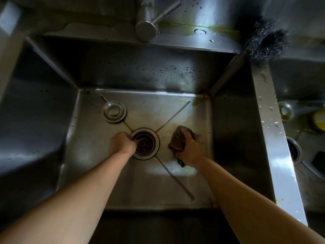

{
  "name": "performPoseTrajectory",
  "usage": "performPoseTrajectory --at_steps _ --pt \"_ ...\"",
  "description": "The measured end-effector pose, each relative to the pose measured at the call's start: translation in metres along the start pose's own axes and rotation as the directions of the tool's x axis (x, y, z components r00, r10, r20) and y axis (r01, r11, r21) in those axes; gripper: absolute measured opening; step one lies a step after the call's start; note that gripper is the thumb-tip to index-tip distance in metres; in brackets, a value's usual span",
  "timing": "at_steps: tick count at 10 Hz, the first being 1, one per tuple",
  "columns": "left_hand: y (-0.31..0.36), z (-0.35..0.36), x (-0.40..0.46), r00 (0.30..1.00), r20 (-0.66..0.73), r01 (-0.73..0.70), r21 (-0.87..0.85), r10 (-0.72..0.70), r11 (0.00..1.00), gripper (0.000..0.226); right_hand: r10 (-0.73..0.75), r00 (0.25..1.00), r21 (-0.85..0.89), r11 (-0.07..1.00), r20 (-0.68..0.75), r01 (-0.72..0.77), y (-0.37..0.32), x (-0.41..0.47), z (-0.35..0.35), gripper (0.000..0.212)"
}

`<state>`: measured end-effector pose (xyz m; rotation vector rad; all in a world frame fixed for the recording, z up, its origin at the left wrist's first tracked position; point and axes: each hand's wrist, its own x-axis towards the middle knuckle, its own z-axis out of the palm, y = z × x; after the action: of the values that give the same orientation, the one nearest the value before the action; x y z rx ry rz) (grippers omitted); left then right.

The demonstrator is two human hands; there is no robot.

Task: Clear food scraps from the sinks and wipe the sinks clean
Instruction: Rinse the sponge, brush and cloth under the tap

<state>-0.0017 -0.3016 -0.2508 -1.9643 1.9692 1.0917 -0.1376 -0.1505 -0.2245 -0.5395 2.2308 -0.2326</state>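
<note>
Brown cloth (177,140) gripped in right hand (190,150), left hand (122,142) at drain (146,144)

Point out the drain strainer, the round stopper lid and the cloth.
drain strainer (146,144): head view, on its dark basket.
round stopper lid (114,111): head view, on its raised centre.
cloth (176,140): head view, on the bunched fold above the right hand's fingers.

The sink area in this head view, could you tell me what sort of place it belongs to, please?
Probably a kitchen's dishwashing station, perhaps a commercial one. Deep stainless steel sink basins sit side by side, a steel-wool scrubber rests on the back ledge, and the right hand grips a cloth beside the drain strainer.
</note>
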Motion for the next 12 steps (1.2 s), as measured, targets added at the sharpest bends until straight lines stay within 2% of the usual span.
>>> performPoseTrajectory --at_steps 1,2,3,4,5,7,8,9,10,11,12 --pt "0.002 0.003 -0.002 1.000 0.023 0.001 -0.023 0.000 1.000 0.017 0.005 1.000 0.004 1.000 -0.014 -0.005 0.000 0.004 0.013 0.069" --pt "-0.001 0.005 -0.005 0.999 0.044 -0.009 -0.017 0.010 1.000 0.012 0.053 0.980 0.104 0.994 -0.194 -0.033 -0.002 0.009 0.018 0.046" --pt "-0.002 0.001 -0.010 0.998 0.061 -0.012 -0.014 0.013 1.000 0.010 0.021 0.994 -0.044 0.999 -0.104 -0.026 -0.005 0.007 0.008 0.045" --pt "0.001 -0.007 -0.017 0.997 0.072 -0.013 -0.019 0.014 1.000 0.011 0.064 0.987 0.063 0.996 -0.151 -0.055 -0.009 0.004 -0.002 0.036" --pt "0.007 -0.022 -0.029 0.997 0.073 -0.037 -0.042 0.040 0.998 0.009 0.051 0.974 0.126 0.992 -0.220 -0.024 -0.016 -0.017 -0.014 0.023" --pt "0.031 -0.057 -0.061 0.991 0.073 -0.105 -0.138 0.116 0.985 0.019 0.030 0.971 0.380 0.923 -0.235 0.063 -0.036 -0.065 -0.050 0.030" --pt "0.047 -0.070 -0.082 0.979 0.088 -0.168 -0.184 0.186 0.968 0.028 0.010 0.957 0.398 0.911 -0.291 0.111 -0.043 -0.095 -0.075 0.028" --pt "0.062 -0.078 -0.101 0.958 0.099 -0.249 -0.170 0.268 0.953 0.026 -0.039 0.930 0.323 0.932 -0.366 0.166 -0.043 -0.119 -0.097 0.031" --pt "0.079 -0.082 -0.125 0.936 0.099 -0.317 -0.178 0.337 0.932 0.026 -0.058 0.901 0.302 0.931 -0.431 0.205 -0.037 -0.142 -0.119 0.032" --pt "0.098 -0.083 -0.149 0.916 0.079 -0.378 -0.152 0.393 0.913 0.022 -0.051 0.875 0.353 0.903 -0.481 0.246 -0.024 -0.159 -0.139 0.029" --pt "0.112 -0.081 -0.176 0.903 0.075 -0.409 -0.145 0.422 0.901 0.019 -0.060 0.854 0.314 0.915 -0.516 0.254 -0.006 -0.175 -0.158 0.028"
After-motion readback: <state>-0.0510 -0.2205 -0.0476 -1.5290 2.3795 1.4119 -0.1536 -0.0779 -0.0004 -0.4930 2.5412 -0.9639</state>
